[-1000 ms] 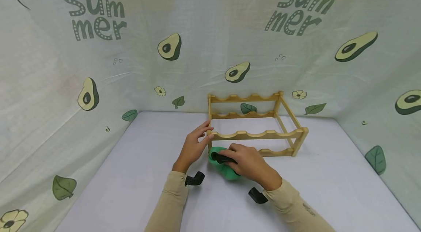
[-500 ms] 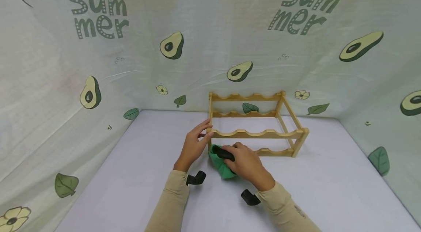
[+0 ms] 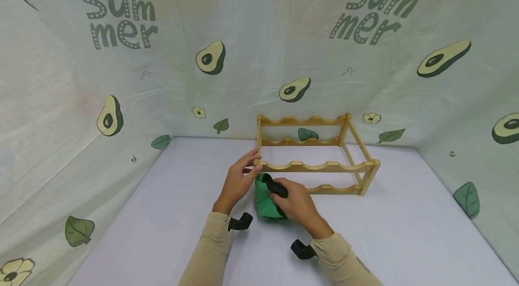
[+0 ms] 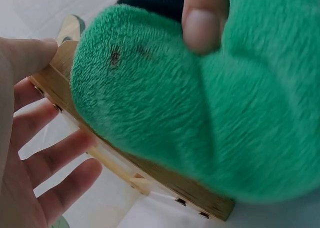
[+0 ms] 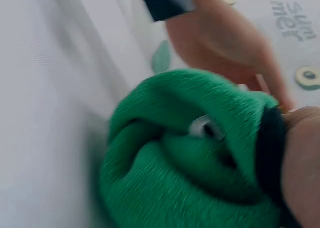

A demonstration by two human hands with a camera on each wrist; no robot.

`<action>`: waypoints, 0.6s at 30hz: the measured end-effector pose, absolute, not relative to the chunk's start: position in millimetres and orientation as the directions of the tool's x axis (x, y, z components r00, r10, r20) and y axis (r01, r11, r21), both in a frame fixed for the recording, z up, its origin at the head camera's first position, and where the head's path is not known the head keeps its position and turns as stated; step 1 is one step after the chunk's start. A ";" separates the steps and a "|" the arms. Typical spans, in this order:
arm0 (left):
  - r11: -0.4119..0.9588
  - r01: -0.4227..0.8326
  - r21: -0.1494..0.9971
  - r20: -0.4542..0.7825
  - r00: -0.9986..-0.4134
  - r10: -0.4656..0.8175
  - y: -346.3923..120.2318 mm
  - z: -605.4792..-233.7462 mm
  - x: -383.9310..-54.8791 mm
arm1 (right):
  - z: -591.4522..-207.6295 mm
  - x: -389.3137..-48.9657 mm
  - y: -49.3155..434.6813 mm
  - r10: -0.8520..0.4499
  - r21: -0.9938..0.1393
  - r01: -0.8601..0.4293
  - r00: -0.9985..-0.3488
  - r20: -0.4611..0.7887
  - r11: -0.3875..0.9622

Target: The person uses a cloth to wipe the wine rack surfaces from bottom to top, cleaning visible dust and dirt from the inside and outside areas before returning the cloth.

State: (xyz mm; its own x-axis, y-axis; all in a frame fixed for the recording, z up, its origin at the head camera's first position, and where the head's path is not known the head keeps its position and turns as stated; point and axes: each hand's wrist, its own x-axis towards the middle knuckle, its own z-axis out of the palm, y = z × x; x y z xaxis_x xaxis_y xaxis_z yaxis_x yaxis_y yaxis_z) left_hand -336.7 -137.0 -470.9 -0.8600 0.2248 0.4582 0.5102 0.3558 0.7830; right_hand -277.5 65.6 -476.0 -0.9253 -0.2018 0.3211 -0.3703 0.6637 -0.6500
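A pale wooden wine rack (image 3: 320,166) with scalloped rails stands on the table. My left hand (image 3: 239,181) holds its near left corner, thumb in front and fingers behind; in the left wrist view the fingers (image 4: 65,153) show past the wooden edge. With my right hand (image 3: 298,200) I grip the black handle (image 3: 277,187) of a green fluffy duster (image 3: 266,205). The duster lies against the rack's left end, covering part of the lower front rail. Seen from the left wrist, dark spots mark the green fabric (image 4: 150,97). Folds and a pale ring-like part show in the right wrist view.
The white-covered table (image 3: 178,241) extends to both sides of the rack. Behind it hangs a curtain (image 3: 251,29) printed with avocados and leaves, close to the rack's back. Black wrist mounts (image 3: 241,221) jut inward from both sleeves.
My right hand has shifted left, and the duster has turned and moved slightly up along the rack's left end. The left hand keeps its place on the corner; the rack stays put.
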 end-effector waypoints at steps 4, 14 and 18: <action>0.362 0.500 0.787 0.447 -0.866 0.223 -135.1 -472.4 -336.6 | -486.5 -279.2 65.9 -0.144 -0.764 -0.290 -0.956 0.255 0.576; 0.371 0.527 0.764 0.484 -0.849 0.211 -133.8 -472.5 -338.0 | -497.8 -282.8 76.9 -0.052 -0.820 -0.208 -0.976 0.214 0.533; 0.369 0.539 0.757 0.500 -0.842 0.203 -135.1 -474.0 -338.1 | -499.6 -283.7 88.0 0.008 -0.828 -0.171 -0.978 0.207 0.534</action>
